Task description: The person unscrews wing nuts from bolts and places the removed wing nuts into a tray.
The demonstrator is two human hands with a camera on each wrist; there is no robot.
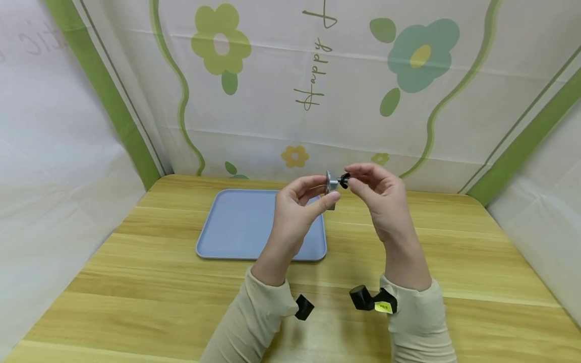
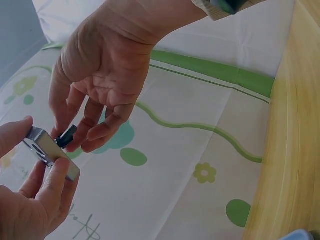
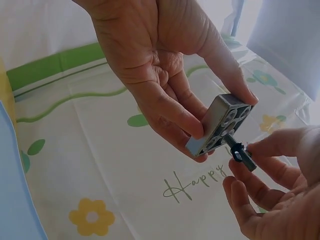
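Note:
In front of me, my left hand (image 1: 292, 214) grips a small silver metal block (image 1: 333, 185) between thumb and fingers. Round recesses show on one face of the block (image 3: 217, 122) in the right wrist view. A threaded bolt (image 3: 229, 139) sticks out from that face, with a black wing nut (image 3: 237, 153) on it. My right hand (image 1: 386, 201) pinches the wing nut between thumb and fingertips. From the left wrist view, the dark nut (image 2: 66, 137) sits against the right fingers, which partly hide it.
A blue-grey tray (image 1: 240, 222) lies on the wooden table (image 1: 136, 282), behind and left of my left wrist. A white flowered curtain (image 1: 268, 101) stands along the table's back edge. Small black camera mounts (image 1: 361, 297) stick out from both cuffs.

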